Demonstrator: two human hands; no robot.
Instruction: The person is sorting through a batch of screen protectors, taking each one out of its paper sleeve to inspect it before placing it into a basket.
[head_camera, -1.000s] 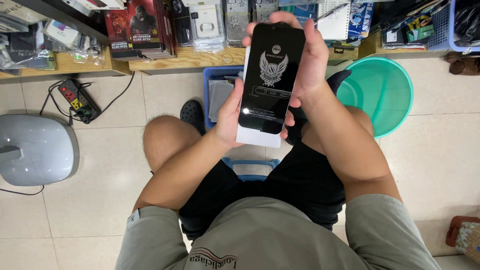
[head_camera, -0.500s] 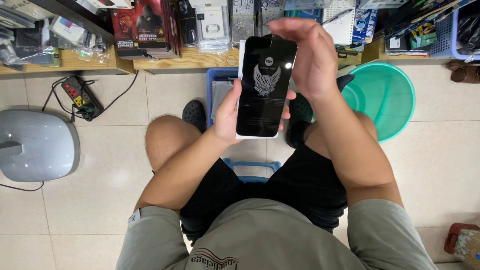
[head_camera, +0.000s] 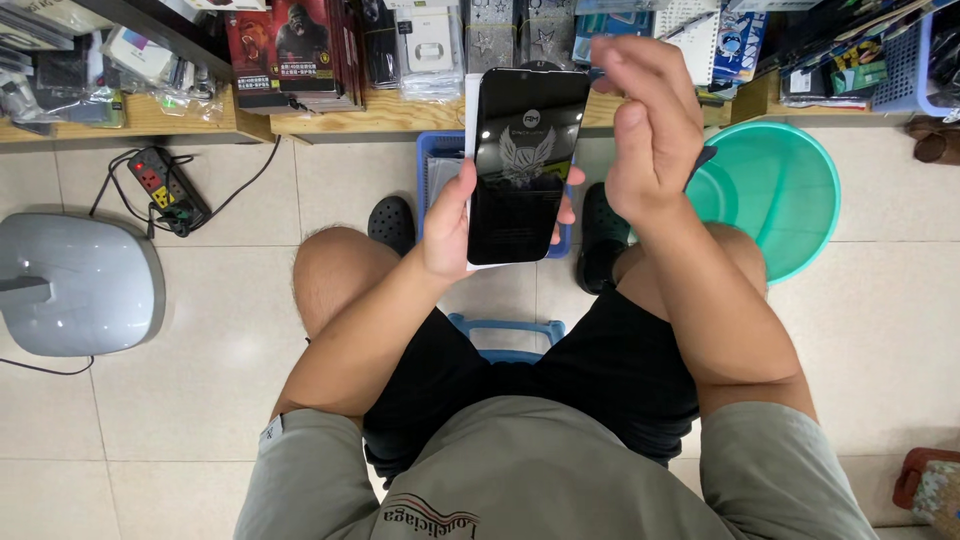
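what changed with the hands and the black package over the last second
The right hand let go of the black flat package: a second ago its fingers wrapped the top edge, now it hangs open just right of it, at most brushing the upper corner. The left hand holds the package from below as before, upright in front of the shelf. The teal basin and blue basket have not moved.

Teal plastic basin (head_camera: 775, 195) on tiled floor, black power strip (head_camera: 168, 190), grey domed appliance (head_camera: 75, 285), blue basket (head_camera: 440, 160), black clogs (head_camera: 392, 222).
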